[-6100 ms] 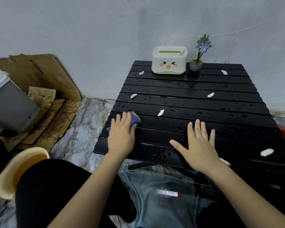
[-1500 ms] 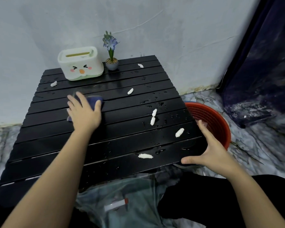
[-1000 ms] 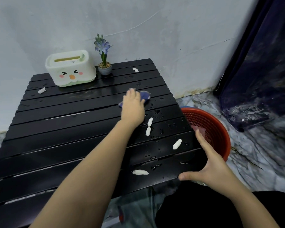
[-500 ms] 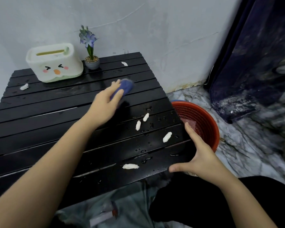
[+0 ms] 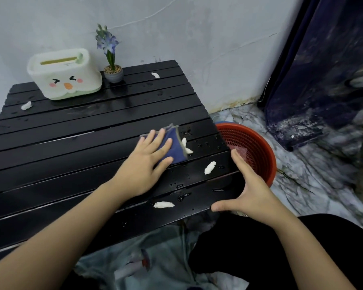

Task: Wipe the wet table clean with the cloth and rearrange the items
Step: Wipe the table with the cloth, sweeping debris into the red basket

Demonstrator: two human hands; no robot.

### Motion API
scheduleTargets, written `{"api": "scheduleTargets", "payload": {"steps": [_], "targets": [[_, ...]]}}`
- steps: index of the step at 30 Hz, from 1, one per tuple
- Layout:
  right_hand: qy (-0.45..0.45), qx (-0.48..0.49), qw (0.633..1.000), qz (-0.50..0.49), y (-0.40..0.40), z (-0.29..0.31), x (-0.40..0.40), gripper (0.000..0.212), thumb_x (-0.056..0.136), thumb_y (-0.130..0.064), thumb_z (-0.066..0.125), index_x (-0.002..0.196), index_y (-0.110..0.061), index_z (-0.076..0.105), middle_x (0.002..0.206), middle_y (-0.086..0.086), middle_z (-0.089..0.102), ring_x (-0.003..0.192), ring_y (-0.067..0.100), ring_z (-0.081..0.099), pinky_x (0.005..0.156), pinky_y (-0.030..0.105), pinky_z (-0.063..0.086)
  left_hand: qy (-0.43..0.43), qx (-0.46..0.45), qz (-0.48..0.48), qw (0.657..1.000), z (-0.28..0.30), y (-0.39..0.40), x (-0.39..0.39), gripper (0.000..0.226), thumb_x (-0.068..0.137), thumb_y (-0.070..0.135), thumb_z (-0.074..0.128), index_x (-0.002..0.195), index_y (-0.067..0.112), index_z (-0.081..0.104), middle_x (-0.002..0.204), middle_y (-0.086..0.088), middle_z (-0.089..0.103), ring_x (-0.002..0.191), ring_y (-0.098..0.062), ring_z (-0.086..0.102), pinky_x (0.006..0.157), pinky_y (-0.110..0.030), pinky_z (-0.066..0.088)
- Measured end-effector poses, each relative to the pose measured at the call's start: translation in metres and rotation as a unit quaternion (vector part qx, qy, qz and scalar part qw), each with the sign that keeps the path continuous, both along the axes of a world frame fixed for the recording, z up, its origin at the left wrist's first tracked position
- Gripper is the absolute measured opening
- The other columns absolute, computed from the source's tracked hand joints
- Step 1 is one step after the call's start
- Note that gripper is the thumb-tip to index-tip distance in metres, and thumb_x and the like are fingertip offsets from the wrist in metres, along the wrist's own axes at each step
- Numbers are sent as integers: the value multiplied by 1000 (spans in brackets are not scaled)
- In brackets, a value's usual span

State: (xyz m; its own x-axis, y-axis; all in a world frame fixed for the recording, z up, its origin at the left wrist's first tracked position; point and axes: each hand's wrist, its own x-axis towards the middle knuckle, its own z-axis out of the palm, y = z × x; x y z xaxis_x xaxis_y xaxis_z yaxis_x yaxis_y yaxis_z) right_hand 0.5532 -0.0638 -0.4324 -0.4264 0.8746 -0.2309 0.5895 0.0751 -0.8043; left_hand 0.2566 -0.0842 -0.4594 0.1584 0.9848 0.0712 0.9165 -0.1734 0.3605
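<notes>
A black slatted table (image 5: pixel 71 147) carries water drops on its right half. My left hand (image 5: pixel 147 162) lies flat, fingers straight, pressing a blue cloth (image 5: pixel 175 146) onto the slats near the right edge. Two white paper scraps (image 5: pixel 186 146) touch the cloth's right side. More scraps lie at the right (image 5: pixel 210 167), the front (image 5: pixel 163 204), the back right (image 5: pixel 155 75) and the far left (image 5: pixel 26 105). My right hand (image 5: pixel 247 189) is open and cupped against the table's right front corner.
A white tissue box with a face (image 5: pixel 64 74) and a small potted blue flower (image 5: pixel 111 65) stand at the back of the table. A red mesh basket (image 5: pixel 258 151) sits on the marble floor just right of the table. A dark curtain (image 5: pixel 323 70) hangs at the right.
My left hand has swept the cloth from the table's left side rightwards and back toward me, reaching two scraps. My right hand stays cupped at the right front corner beside the basket.
</notes>
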Motion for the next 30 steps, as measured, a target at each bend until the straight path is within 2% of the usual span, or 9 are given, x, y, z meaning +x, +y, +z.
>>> {"api": "scheduleTargets", "payload": {"steps": [5,10,14,20,24,25,27,28,30], "targets": [[-3,1,1000,1,0,-1,0,155,34,-65,92,159,-36,4,165,-22,5,149,-7,5,124,29,15,6,-5,-65,998,5,62,56,56,103,42,35,151,14,33,163,-7,13,151,-32,7,120,-40,3],[6,-2,1000,-2,1,-4,1,159,32,-69,91,159,-35,1,165,-20,5,150,-6,3,122,25,13,18,-26,-88,996,10,92,80,54,104,38,33,153,15,27,164,-7,10,151,-31,4,120,-40,5],[10,-8,1000,-10,1,-7,1,161,30,-71,91,159,-37,1,165,-20,5,150,-5,4,124,32,14,8,-17,-85,996,8,75,63,55,104,38,33,154,17,25,164,-4,10,151,-26,2,121,-37,5],[21,-19,1000,-10,0,-6,2,159,33,-60,96,158,-38,2,165,-21,9,150,-5,9,124,36,20,-67,-22,-79,994,5,6,-12,52,101,46,37,151,29,33,162,7,14,151,-15,3,124,-40,8],[18,-15,1000,-9,0,-6,1,160,31,-62,95,158,-38,2,165,-20,9,150,-3,9,125,37,20,-107,-23,-18,994,19,-30,-42,57,87,57,42,139,35,50,159,12,23,151,-11,1,123,-41,0],[16,-15,1000,-9,0,-6,1,160,31,-62,95,158,-38,2,165,-20,10,150,-3,10,125,37,20,-102,-11,1,995,20,-32,-39,60,86,59,42,140,33,50,160,10,21,151,-11,1,123,-41,0],[17,-15,1000,-8,0,-5,1,159,31,-61,95,159,-37,2,165,-19,10,150,-3,9,125,37,19,-40,-6,15,999,15,-28,-23,68,90,66,32,150,33,34,162,7,11,151,-13,-1,123,-39,1],[18,-15,1000,-8,0,-5,1,159,32,-60,95,159,-36,2,165,-19,9,150,-3,8,125,37,19,8,-3,8,1000,11,-23,-14,69,92,68,24,152,34,26,162,5,7,152,-16,-1,123,-39,1],[18,-16,1000,-8,-1,-3,2,157,35,-56,96,159,-36,2,165,-20,7,150,-4,7,125,36,18,60,2,-20,998,7,-5,2,67,95,64,14,153,34,22,163,1,8,152,-23,1,123,-41,3]]}}
